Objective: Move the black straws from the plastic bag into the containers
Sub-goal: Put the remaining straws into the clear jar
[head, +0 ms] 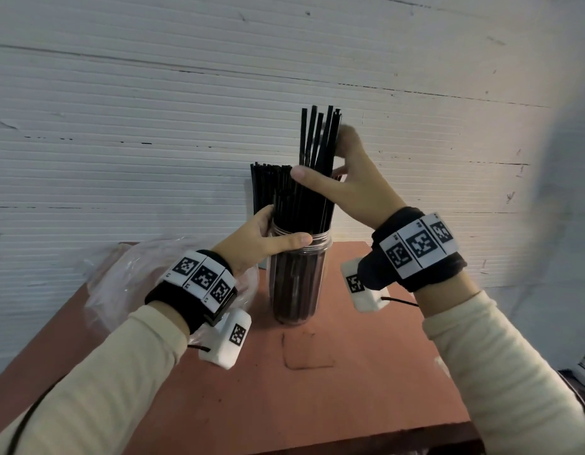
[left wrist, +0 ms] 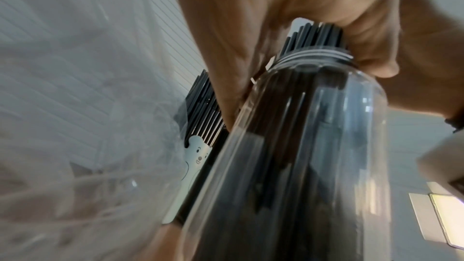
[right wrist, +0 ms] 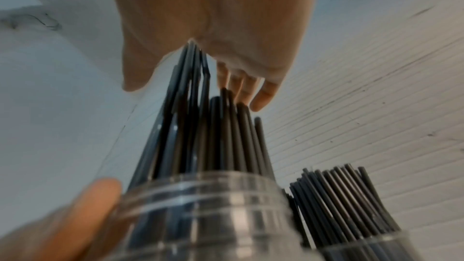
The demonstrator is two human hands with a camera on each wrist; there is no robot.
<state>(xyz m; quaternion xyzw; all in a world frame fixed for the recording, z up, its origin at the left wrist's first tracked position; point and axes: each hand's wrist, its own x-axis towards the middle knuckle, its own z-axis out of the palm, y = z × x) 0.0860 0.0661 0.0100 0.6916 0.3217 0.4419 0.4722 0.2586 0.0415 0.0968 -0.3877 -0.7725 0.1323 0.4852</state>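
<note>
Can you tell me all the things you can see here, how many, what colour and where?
front container: one, clear plastic, middle of the table, full of straws
raised straws: a small bunch, black, sticking up above the rest in the front container
back container: one, clear, just behind the front one, full of black straws, with a white bear sticker
plastic bag: one, clear, crumpled on the table's left side
table: one, reddish brown, against a white wall
left hand: holds the front container's rim
right hand: holds the raised straws
</note>
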